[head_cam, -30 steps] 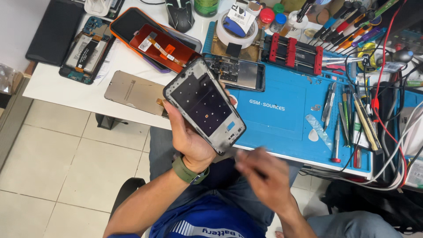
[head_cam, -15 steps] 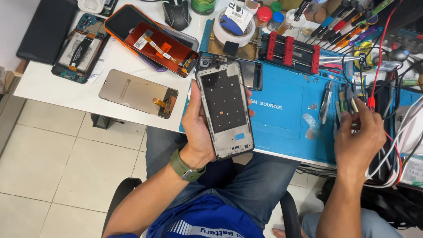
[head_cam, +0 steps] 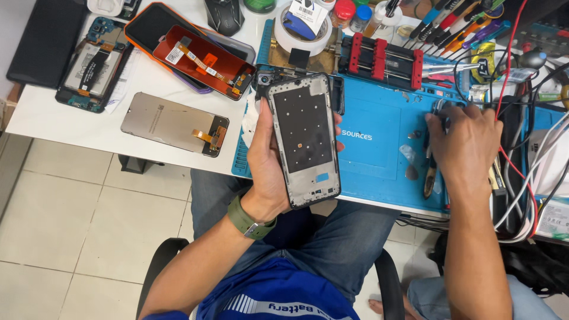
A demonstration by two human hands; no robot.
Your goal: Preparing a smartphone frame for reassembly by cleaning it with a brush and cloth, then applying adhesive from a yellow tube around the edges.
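White counter over pale tiled floor, seen from above. Blue work mat on the right half of the counter, crowded along its far edge.

Black flat slab at far left corner. Opened phone body with exposed battery and board just beside it. Orange-cased phone with a red display panel lying across it, ribbon cable upward. Grey display panel face down near the front edge, apart from the others. Red-and-black clamp jig at the mat's far edge. Tape roll and small bottles behind it. Row of screwdrivers at upper right; tangle of red, black and white cables at far right.

Phone frame, black with bare inner plate facing up, held upright over the counter's front edge, above the lap. Left hand wrapped round its left side, thumb on the edge, fingers closed behind and showing at the right edge. Green watch strap on that wrist.

Right hand resting on the mat, well apart from the frame, fingers curled down onto a slim tool among others lying there; firmness of grip cannot be told.
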